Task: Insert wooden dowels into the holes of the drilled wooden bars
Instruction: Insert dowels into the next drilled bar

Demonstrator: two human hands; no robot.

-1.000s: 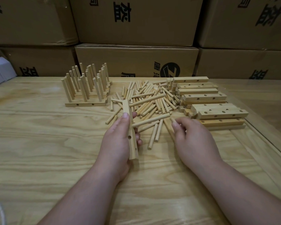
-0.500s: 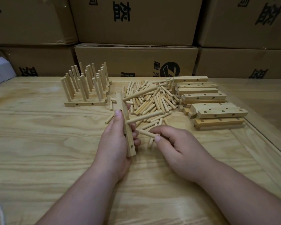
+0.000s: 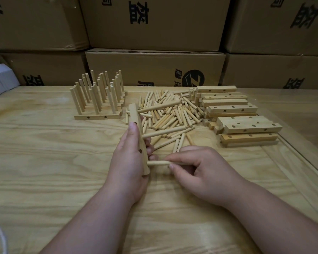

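Wooden parts fill the middle of the frame: a drilled bar (image 3: 139, 136) is gripped upright and slightly tilted in the left hand (image 3: 128, 162), with two dowels already standing out of its right face toward the loose pile of dowels (image 3: 170, 114) behind. A third dowel (image 3: 158, 163) is pinched between thumb and forefinger of the right hand (image 3: 200, 171), lying level, its left tip touching or just entering the bar near the lower end; how deep it sits cannot be told. For a clean fit, the dowel is best kept square to the bar's face and parallel to the two above it, then pushed straight in with a slight twist, while the bar is braced firmly from behind by the left fingers. If the dowel is pushed at an angle, jamming is likely. Finished bars with upright dowels (image 3: 97, 99) stand in the upper left of the table (image 3: 44, 162), and undrilled-looking and drilled spare bars (image 3: 231, 114) are stacked at the upper right.
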